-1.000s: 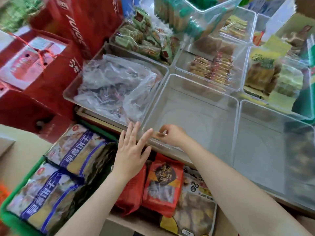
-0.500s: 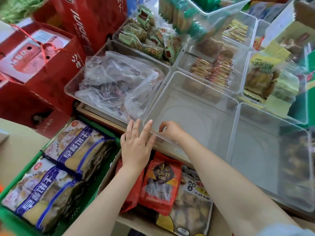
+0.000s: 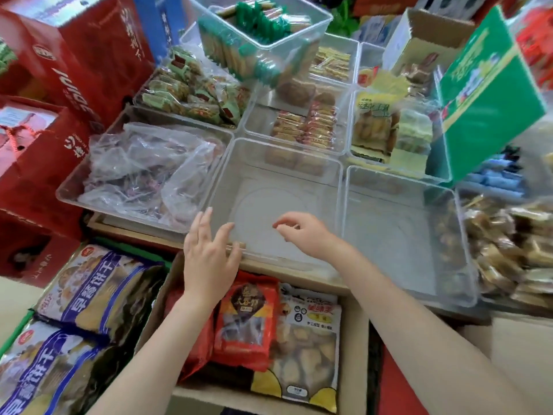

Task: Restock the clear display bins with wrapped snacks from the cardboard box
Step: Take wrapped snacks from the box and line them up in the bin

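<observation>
An empty clear bin (image 3: 299, 172) sits in the middle of the display. My left hand (image 3: 208, 253) lies with straight fingers against its near left rim. My right hand (image 3: 302, 232) hovers over the bin's near edge with loosely curled fingers and holds nothing. Below my hands stands an open cardboard box (image 3: 354, 339) with a red snack bag (image 3: 247, 319), a white and yellow snack bag (image 3: 311, 348) and another red bag (image 3: 197, 339) under my left wrist.
A second empty clear bin (image 3: 404, 235) stands to the right. A bin with crumpled plastic bags (image 3: 149, 175) is at the left. Filled snack bins (image 3: 305, 127) lie behind. A green crate (image 3: 18, 327) holds blue biscuit bags (image 3: 92, 292). Red gift boxes (image 3: 45, 109) stand far left.
My right hand has let go of the bin's near rim and moved right and slightly inward over the bin. My left hand stays at the rim. The camera has shifted.
</observation>
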Available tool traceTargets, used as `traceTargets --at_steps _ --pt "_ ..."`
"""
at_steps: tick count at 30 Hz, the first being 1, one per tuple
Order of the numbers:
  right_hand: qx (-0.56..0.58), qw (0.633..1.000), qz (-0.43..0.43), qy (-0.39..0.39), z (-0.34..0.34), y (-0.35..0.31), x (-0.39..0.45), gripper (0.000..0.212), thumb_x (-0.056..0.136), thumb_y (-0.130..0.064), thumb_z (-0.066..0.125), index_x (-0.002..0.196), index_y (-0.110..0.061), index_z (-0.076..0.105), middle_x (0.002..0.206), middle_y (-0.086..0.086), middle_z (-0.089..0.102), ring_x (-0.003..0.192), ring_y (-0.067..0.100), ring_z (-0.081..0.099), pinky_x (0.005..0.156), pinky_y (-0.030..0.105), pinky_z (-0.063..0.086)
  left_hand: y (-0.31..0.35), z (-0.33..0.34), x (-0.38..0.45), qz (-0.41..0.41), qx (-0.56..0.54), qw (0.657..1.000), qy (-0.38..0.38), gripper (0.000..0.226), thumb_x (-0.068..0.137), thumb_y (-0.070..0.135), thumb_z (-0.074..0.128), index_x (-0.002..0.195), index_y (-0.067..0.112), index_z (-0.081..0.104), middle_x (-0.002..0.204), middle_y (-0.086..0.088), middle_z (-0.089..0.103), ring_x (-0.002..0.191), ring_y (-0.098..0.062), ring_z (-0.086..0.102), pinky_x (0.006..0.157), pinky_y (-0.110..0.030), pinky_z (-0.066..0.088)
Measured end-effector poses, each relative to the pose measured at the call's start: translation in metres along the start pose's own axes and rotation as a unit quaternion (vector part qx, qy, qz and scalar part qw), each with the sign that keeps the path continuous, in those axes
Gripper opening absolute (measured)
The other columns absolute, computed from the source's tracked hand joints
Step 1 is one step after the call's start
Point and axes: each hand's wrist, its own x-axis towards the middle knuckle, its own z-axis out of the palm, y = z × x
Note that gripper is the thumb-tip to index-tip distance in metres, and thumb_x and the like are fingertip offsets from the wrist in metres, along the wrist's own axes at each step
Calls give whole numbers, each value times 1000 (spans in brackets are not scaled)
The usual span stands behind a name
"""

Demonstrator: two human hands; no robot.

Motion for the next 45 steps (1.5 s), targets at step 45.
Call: traceTargets --at_steps 45 --pt "397 910 -38 115 -229 288 -404 35 96 -12 63 129 -6 54 111 15 72 92 37 71 70 34 57 412 108 -136 28 -293 877 -380 22 98 38 60 99 23 75 92 2 78 81 -16 73 77 -25 52"
